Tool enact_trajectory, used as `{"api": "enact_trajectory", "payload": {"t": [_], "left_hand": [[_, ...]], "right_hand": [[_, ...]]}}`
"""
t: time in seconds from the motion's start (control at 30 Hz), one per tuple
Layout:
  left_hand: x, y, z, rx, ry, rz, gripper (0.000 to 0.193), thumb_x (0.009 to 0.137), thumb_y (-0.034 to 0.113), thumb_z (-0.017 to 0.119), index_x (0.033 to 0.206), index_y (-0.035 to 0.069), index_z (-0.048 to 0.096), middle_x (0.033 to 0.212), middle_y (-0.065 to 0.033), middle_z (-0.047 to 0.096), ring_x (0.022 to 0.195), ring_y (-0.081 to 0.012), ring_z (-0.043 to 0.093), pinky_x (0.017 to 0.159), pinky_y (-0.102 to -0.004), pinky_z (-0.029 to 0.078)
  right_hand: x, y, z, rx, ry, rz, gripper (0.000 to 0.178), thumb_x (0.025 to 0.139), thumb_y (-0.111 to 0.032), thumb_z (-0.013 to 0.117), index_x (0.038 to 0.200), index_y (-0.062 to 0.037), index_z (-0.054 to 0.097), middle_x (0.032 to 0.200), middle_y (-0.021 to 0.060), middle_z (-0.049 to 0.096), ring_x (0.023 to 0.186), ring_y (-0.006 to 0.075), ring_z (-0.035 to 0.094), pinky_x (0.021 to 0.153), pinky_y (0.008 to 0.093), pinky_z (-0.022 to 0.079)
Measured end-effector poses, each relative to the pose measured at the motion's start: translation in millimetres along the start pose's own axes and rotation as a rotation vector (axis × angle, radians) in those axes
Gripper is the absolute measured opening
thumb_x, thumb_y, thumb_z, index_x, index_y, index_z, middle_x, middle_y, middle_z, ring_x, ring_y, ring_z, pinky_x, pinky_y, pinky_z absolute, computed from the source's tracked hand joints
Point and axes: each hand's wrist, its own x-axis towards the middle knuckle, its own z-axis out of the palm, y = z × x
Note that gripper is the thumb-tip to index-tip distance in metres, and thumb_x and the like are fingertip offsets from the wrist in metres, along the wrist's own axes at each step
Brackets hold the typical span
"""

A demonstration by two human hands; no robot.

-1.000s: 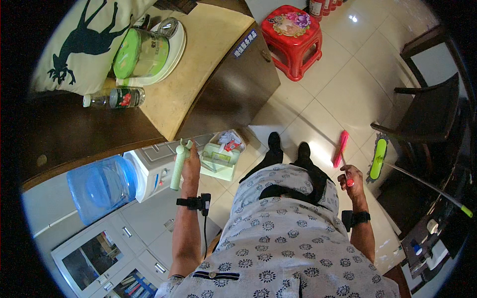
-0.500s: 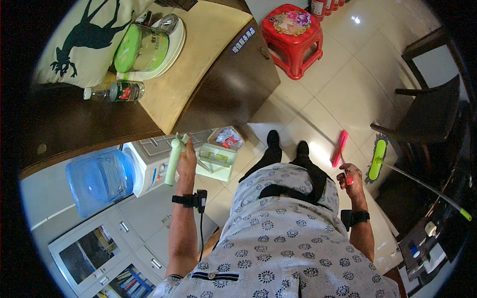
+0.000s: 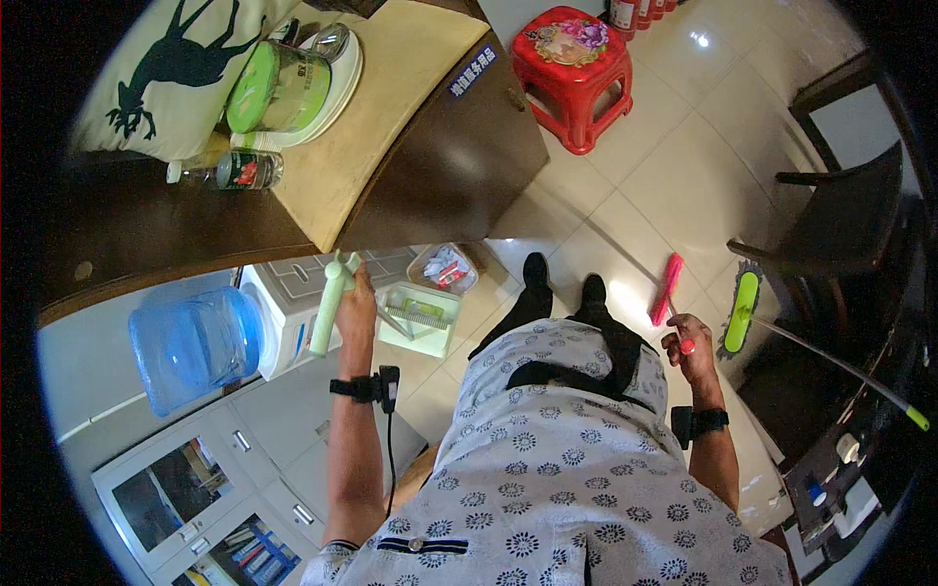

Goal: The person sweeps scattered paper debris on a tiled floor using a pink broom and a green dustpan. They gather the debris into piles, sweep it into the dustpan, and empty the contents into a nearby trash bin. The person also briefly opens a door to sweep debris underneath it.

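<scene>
My left hand (image 3: 359, 305) is closed round the pale green handle of a dustpan (image 3: 415, 340). The dustpan's open tray, with a row of comb teeth, hangs low over or rests on the floor; I cannot tell which. On the other side, my right hand (image 3: 691, 347) grips the red-capped end of a broom (image 3: 667, 291). Its narrow pink head is down near the floor, beyond my fingers. Most of the broom's stick is foreshortened beneath my hand.
Left of me stand a water dispenser with a blue bottle (image 3: 195, 350), a grey cabinet (image 3: 278, 430) and a waste basket (image 3: 476, 280). A counter (image 3: 391, 88) curves ahead. A red stool (image 3: 576, 88), a green flat mop (image 3: 743, 313) and a dark chair (image 3: 845, 225) are ahead and right.
My left hand has shifted slightly left and away from me with the dustpan, whose handle now tilts more. The right hand and broom have barely moved.
</scene>
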Motion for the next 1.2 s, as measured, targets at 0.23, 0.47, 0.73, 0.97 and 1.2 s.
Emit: {"api": "enact_trajectory", "payload": {"t": [0.23, 0.47, 0.73, 0.97, 1.2], "left_hand": [[4, 5, -5, 0.104, 0.011, 0.067, 0.031, 0.098, 0.031, 0.055, 0.098, 0.001, 0.065, 0.072, -0.0046, 0.059, 0.064, -0.0149, 0.054, 0.058, -0.0324, 0.044], [6, 17, -8, -0.026, 0.039, 0.032, 0.036, 0.097, 0.034, 0.055, 0.101, -0.001, 0.060, 0.075, -0.0087, 0.059, 0.067, -0.0164, 0.058, 0.060, -0.0320, 0.046], [25, 28, -20, -0.272, 0.066, 0.162, 0.018, 0.096, 0.022, 0.059, 0.103, 0.005, 0.058, 0.069, 0.0010, 0.053, 0.054, -0.0078, 0.048, 0.046, -0.0245, 0.039], [34, 16, -15, -0.193, 0.103, 0.215, 0.019, 0.096, 0.022, 0.058, 0.105, 0.006, 0.054, 0.065, 0.0005, 0.051, 0.051, -0.0086, 0.048, 0.045, -0.0257, 0.039], [28, 25, -27, -0.252, 0.033, 0.101, 0.018, 0.096, 0.024, 0.060, 0.096, 0.006, 0.056, 0.067, 0.0033, 0.048, 0.056, -0.0064, 0.045, 0.047, -0.0231, 0.038]], "right_hand": [[-1, -1, 0, 0.011, 0.022, 0.010, 0.033, 0.093, -0.031, 0.048, 0.095, -0.0007, 0.061, 0.059, 0.0150, 0.058, 0.035, 0.0130, 0.047, 0.033, 0.0240, 0.035], [3, 0, -1, -0.039, 0.003, -0.016, 0.039, 0.094, -0.037, 0.048, 0.097, -0.0002, 0.060, 0.060, 0.0162, 0.059, 0.035, 0.0133, 0.048, 0.033, 0.0234, 0.034], [7, 4, -3, -0.009, -0.007, -0.044, 0.038, 0.095, -0.037, 0.047, 0.096, -0.0010, 0.060, 0.060, 0.0166, 0.059, 0.035, 0.0142, 0.047, 0.033, 0.0244, 0.035], [10, 5, -4, -0.060, 0.077, 0.015, 0.041, 0.094, -0.038, 0.046, 0.097, 0.0004, 0.060, 0.061, 0.0148, 0.060, 0.036, 0.0149, 0.049, 0.034, 0.0250, 0.036], [8, 1, -5, -0.013, 0.016, -0.019, 0.038, 0.093, -0.036, 0.049, 0.094, 0.0008, 0.060, 0.060, 0.0173, 0.058, 0.035, 0.0150, 0.049, 0.032, 0.0246, 0.035]]}}
